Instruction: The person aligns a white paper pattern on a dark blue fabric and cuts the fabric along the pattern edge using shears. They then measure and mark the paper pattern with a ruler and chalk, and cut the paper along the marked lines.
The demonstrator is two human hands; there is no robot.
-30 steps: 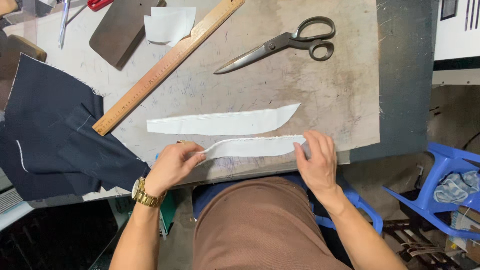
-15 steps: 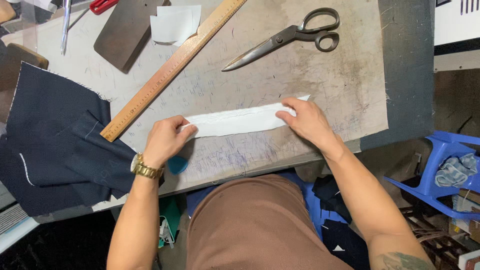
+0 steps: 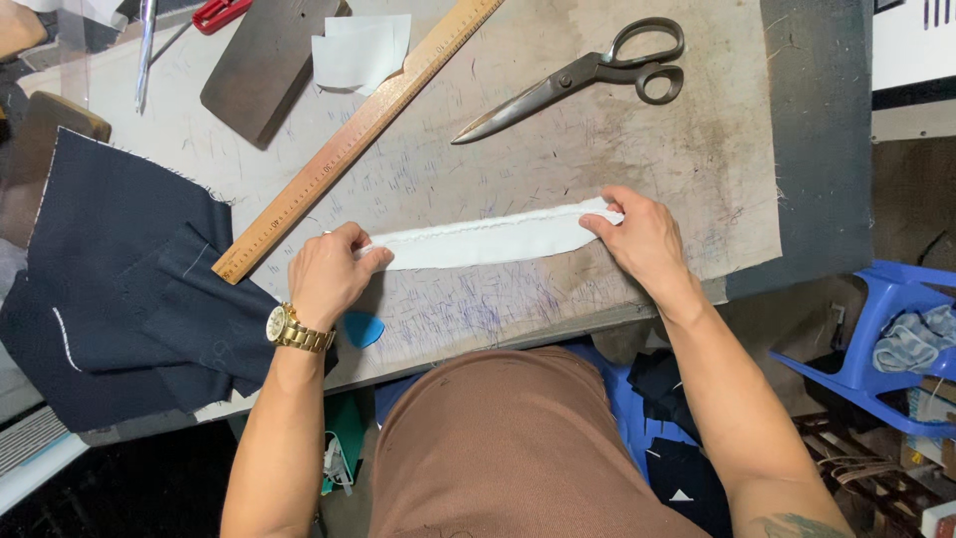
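Counter (image 3: pixel 637 189) first — a worn, pen-scribbled board, navy cloth (image 3: pixel 129 299) left of the left hand (image 3: pixel 324 274), ruler (image 3: pixel 358 134) and scissors (image 3: pixel 583 75) beyond both. White fabric strip (image 3: pixel 488 242) lies flat between the hands: light, limp, probably best held at its ends. Right hand (image 3: pixel 637 239) and left press those ends down, fingers curled — pinning, not lifting.

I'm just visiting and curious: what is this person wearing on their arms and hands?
Both arms are bare, with no sleeves or gloves showing. The left hand has a gold metal wristwatch at its wrist. The right hand wears nothing; a dark tattoo shows further up that arm.
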